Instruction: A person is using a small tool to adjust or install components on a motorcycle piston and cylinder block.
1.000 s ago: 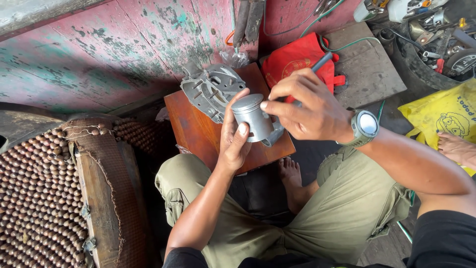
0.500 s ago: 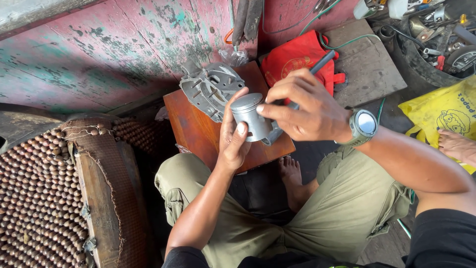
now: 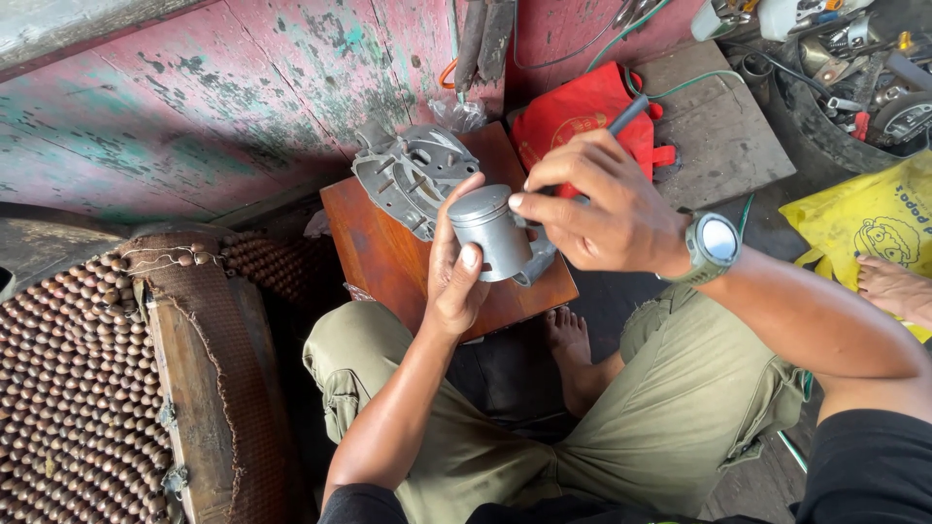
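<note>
Barely shifting since earlier, left hand (image 3: 456,281) is cupping the piston (image 3: 490,231); right hand (image 3: 607,209) is gripping a dark-handled tool (image 3: 626,114) against it.

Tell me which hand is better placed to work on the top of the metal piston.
Right. The right hand hovers at the grey metal piston crown, gripping a dark-handled tool. The left hand is occupied cradling the piston from below, so it likely can't reach the top.

Ahead of you a grey metal engine casing (image 3: 413,175) lies on a reddish wooden board (image 3: 388,262), with a red bag (image 3: 573,116) just behind it. To your right you have a yellow bag (image 3: 874,218); to your left, a beaded seat mat (image 3: 68,388) and a peeling painted wall (image 3: 223,87)
</note>
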